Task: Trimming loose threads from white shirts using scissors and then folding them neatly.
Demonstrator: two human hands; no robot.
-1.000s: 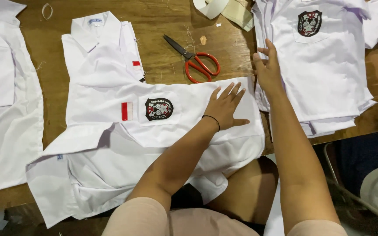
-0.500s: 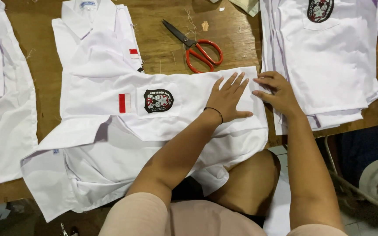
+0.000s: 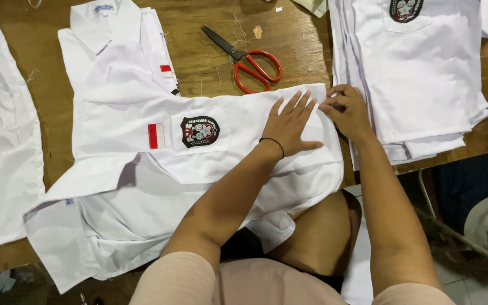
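While the fingers of the left hand (image 3: pixel 290 125) lie spread and flat on the folded white uniform shirt (image 3: pixel 199 169), the right hand (image 3: pixel 347 110) pinches that shirt's upper right edge with curled fingers. The shirt lies across the wooden table (image 3: pixel 210 62), badge (image 3: pixel 199 131) upward. Red-handled scissors (image 3: pixel 249 59) rest just above; a stack of shirts (image 3: pixel 419 73) sits to the right.

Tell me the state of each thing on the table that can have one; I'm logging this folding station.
White shirt: spread flat, partly folded, hanging off the table edge.
Left hand: open, palm pressed flat on the shirt.
Right hand: fingers pinching the shirt's edge.
Scissors: slightly open, lying untouched.
Shirt stack: folded, piled.
Collared shirt: folded, lying under the white shirt.
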